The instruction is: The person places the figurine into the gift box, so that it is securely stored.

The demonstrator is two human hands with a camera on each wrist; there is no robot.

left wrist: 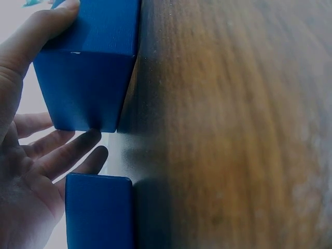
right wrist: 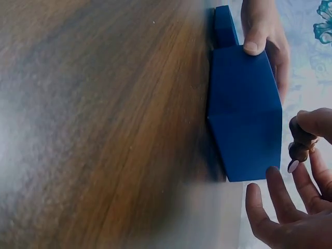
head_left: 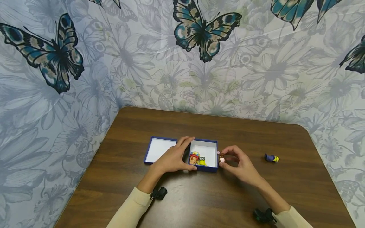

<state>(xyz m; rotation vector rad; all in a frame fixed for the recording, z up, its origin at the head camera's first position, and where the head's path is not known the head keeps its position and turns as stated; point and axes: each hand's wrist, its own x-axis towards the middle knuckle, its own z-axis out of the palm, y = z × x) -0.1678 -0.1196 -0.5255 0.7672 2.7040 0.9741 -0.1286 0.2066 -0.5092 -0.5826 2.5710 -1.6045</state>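
Right hand (head_left: pixel 238 163) pinches small brown figurine (head_left: pixel 221 157) just right of blue box (head_left: pixel 206 169), frame centre. Left hand (head_left: pixel 172 158), spread wide, grips box by near and far sides. Fingertip-only pinch might slip, dropping figurine; bumping rim might shift box.
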